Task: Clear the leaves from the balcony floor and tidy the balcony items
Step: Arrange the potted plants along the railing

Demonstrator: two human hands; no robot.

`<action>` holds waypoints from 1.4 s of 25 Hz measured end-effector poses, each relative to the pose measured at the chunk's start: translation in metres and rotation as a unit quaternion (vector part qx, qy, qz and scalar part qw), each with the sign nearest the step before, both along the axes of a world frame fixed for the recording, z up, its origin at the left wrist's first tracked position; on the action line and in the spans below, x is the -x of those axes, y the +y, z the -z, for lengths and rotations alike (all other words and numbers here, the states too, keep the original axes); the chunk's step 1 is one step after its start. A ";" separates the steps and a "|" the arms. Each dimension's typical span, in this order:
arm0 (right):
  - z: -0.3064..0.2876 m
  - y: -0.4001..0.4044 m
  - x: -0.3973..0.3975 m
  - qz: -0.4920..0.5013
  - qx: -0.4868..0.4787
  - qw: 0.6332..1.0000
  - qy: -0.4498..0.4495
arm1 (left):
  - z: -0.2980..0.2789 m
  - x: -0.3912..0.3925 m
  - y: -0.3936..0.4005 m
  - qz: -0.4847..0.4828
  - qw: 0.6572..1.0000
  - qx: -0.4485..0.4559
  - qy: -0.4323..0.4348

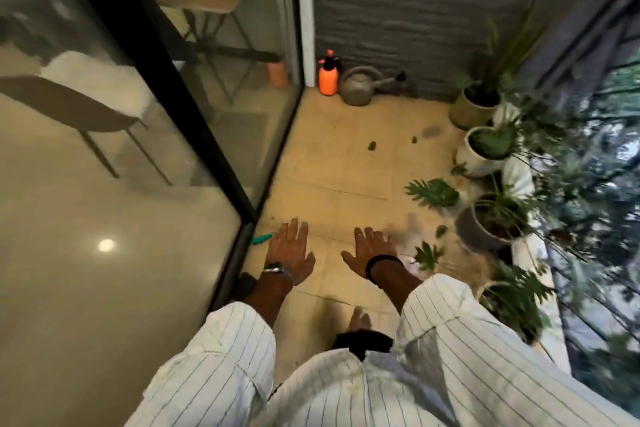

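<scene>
Lobed leaves [433, 192] on smooth tile floor [332, 149]

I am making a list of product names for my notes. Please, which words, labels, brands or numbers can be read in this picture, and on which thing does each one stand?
No text can be read in this picture.
Orange spray bottle: no label is visible, and it is blurred.
Watch on the left wrist: its face is too small to read.
Grey watering can: no markings are visible.
</scene>
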State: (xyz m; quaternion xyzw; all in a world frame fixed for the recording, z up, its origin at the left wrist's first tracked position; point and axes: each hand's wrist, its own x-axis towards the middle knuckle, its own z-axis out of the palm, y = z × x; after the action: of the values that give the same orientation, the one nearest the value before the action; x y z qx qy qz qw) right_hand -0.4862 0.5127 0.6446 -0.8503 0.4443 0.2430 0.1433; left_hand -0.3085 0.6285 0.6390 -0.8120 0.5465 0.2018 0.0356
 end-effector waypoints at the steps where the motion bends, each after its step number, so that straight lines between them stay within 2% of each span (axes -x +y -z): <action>1: -0.002 -0.015 -0.019 -0.011 -0.005 1.000 -0.008 | -0.001 -0.016 -0.005 -0.019 1.000 0.002 0.002; 4: 0.006 -0.055 -0.066 -0.070 -0.011 0.997 -0.022 | 0.008 -0.061 -0.014 -0.077 0.997 -0.005 0.009; 9: 0.036 -0.091 -0.132 -0.124 -0.057 0.991 0.012 | 0.033 -0.132 -0.005 -0.140 0.989 -0.033 0.011; 12: 0.060 -0.120 -0.182 -0.101 -0.102 0.989 0.044 | 0.052 -0.185 -0.027 -0.175 0.981 -0.069 0.047; 16: 0.082 -0.150 -0.245 -0.045 -0.127 0.990 0.040 | 0.076 -0.250 -0.064 -0.149 0.980 -0.116 0.069; 18: 0.099 -0.169 -0.275 -0.023 -0.138 0.990 0.020 | 0.107 -0.280 -0.081 -0.130 0.980 -0.130 0.071; 20: 0.129 -0.185 -0.294 -0.013 -0.146 0.989 0.009 | 0.157 -0.299 -0.097 -0.118 0.979 -0.149 0.072; 23: 0.205 -0.197 -0.312 -0.012 -0.133 0.991 -0.025 | 0.261 -0.317 -0.118 -0.087 0.980 -0.153 0.095; 26: 0.329 -0.208 -0.322 -0.080 -0.178 0.981 0.016 | 0.392 -0.330 -0.167 -0.056 0.975 -0.171 0.132; 28: 0.427 -0.204 -0.324 -0.174 -0.196 0.964 0.043 | 0.481 -0.336 -0.188 -0.016 0.978 -0.189 0.089; 30: 0.497 -0.197 -0.322 -0.228 -0.202 0.951 0.057 | 0.551 -0.343 -0.199 -0.016 0.966 -0.248 0.075; 35: 0.628 -0.189 -0.307 -0.203 -0.177 0.961 0.061 | 0.673 -0.365 -0.179 -0.060 0.951 -0.304 0.010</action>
State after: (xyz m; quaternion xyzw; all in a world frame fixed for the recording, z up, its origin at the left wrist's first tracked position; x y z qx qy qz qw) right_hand -0.1790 0.3238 0.0163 -0.8672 0.2197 0.3936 0.2115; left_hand 0.0570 0.4494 -0.0343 -0.7917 0.4102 0.3682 0.2634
